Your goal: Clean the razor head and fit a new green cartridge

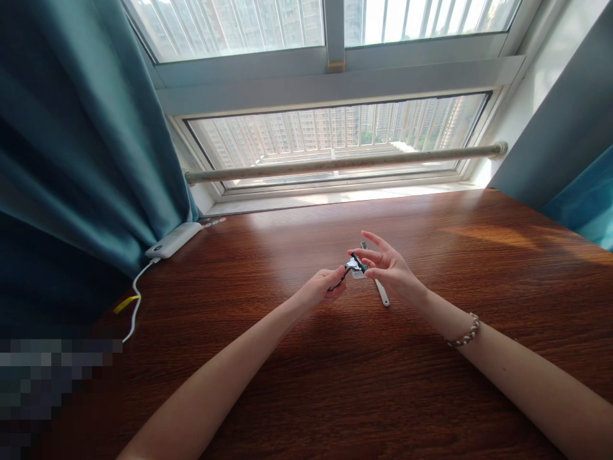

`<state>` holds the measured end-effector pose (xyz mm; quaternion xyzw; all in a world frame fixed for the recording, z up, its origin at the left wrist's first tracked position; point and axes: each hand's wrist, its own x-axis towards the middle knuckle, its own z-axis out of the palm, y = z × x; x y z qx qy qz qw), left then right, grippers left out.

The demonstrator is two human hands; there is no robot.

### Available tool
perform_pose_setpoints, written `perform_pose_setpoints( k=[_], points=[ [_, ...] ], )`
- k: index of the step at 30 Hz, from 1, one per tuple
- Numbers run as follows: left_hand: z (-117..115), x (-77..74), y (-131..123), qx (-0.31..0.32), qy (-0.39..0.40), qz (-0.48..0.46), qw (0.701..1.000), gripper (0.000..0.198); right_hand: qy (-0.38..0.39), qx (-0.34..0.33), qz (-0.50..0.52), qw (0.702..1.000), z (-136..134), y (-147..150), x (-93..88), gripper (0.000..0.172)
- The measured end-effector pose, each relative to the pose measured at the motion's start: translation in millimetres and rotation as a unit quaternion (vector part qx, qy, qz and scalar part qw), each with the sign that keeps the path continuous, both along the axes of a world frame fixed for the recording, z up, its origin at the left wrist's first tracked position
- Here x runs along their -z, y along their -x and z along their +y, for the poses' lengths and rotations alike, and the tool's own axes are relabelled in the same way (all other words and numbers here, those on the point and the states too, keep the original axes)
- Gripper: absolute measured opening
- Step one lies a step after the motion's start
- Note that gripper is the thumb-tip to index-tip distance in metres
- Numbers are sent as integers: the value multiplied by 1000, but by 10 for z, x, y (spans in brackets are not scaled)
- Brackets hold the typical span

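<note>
My left hand [326, 282] is closed around the dark, curved handle of a small tool that looks like a razor [357, 262]. Its head is silver, black and green, too small to make out fully. Thumb and fingers of my right hand [387, 265] are at the two ends of that head, with one finger raised away. Below and behind my right hand lies a small brush [382, 292] with a white handle and dark bristles, partly covered by the fingers. A small whitish piece [358, 275] shows under the tool's head; what it is, I cannot tell.
The brown wooden table [287, 358] reaches to the window sill. At the left a white power bank [175, 240] with a white cable [135, 306] and yellow tie [126, 304] lies against the blue curtain [119, 140]. A metal rail [335, 165] crosses the window.
</note>
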<state>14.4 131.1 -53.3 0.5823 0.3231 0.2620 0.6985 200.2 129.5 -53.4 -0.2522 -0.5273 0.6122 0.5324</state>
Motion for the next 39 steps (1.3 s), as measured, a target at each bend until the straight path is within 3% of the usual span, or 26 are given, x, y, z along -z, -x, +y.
perform_pose_setpoints(
  k=[3,7,9,14,16,21,31,39],
  points=[
    [8,21,6,4,7,-22,1000,52,12,-1,21,1000,-12,19,-7,76],
    [10,38,26,78,82,-56,992,53,28,-17,28,999,-26,21,-41,74],
    [7,34,28,85,91,-52,991,53,26,-14,22,999,-22,12,-48,76],
    [28,15,20,-55,-22,-6,998,53,20,10,12,1000,-14,-9,-43,83],
    [50,11,25,-84,-34,-15,996,54,14,20,14,1000,-26,-4,-51,86],
    [66,9,40,-66,-10,-63,996,52,22,33,39,998,-36,9,-60,81],
    [21,21,19,-56,9,-84,995,46,61,-51,109,991,46,-17,38,48],
    [-64,-18,-38,-143,23,-79,986,30,50,-59,99,992,11,6,9,60]
  ],
)
